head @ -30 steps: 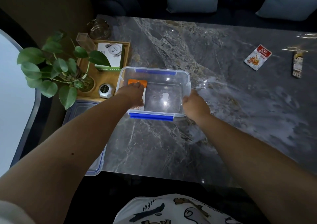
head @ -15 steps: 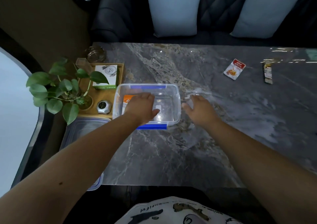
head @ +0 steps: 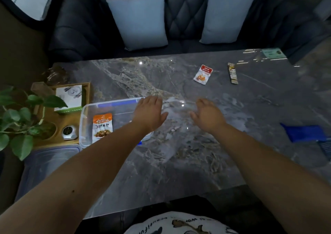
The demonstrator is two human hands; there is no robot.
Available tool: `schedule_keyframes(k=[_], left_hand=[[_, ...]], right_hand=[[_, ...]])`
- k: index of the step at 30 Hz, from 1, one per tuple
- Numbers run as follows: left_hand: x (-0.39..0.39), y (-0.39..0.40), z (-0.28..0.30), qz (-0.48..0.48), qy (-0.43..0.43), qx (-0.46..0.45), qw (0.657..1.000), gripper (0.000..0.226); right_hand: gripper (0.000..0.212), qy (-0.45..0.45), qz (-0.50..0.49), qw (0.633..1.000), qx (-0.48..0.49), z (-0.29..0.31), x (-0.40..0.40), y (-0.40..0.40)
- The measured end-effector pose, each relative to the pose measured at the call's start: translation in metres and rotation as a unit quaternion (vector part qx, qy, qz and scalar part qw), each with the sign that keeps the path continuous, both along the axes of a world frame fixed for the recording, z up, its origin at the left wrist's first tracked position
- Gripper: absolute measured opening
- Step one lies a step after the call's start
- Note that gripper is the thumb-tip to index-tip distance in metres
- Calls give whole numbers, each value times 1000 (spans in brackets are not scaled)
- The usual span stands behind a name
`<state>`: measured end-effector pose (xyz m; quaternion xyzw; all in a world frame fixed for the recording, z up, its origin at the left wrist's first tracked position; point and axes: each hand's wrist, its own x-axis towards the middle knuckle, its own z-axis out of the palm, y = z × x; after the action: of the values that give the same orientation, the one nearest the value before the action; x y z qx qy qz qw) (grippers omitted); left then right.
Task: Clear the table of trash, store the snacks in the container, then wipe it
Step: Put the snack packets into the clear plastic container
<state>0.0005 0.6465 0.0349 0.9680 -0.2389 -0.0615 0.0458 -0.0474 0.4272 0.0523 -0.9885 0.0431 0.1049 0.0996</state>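
A clear plastic container (head: 86,113) with blue clips sits at the table's left side, and an orange snack packet (head: 102,127) lies inside it. My left hand (head: 149,113) hovers over the container's right end, fingers apart and empty. My right hand (head: 207,116) floats open just right of it, above bare marble. Far across the table lie a red-and-white snack packet (head: 203,74) and a narrow snack bar (head: 232,73). A blue cloth (head: 304,132) rests at the right edge.
A wooden tray (head: 53,119) with a card box, a small round device (head: 69,132) and a potted plant (head: 19,119) stands left of the container. The container's lid (head: 48,163) lies at the near left corner. A dark sofa with two pale cushions runs behind the marble table (head: 179,162).
Both hands have come off the container and lifted, moving right and forward. The view has tilted up, bringing the sofa and the blue cloth into sight.
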Motion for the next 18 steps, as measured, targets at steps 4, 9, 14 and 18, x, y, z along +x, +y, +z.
schedule_keyframes(k=[4,9,14,18], left_hand=[[17,-40,-5,3,11,5,1000,66],[48,-103,-18,5,35,11,999,66],[98,-174,-37,-1,53,19,998,64],[143,-222,-59,-11,52,9,999,64]], right_hand=[[63,-2,-9,1000,5,-6,13,-42],[60,5,-26,1000,13,-21,46,-104],[54,27,-41,999,12,-44,90,-180],[44,23,-53,998,3,-69,132,-239]])
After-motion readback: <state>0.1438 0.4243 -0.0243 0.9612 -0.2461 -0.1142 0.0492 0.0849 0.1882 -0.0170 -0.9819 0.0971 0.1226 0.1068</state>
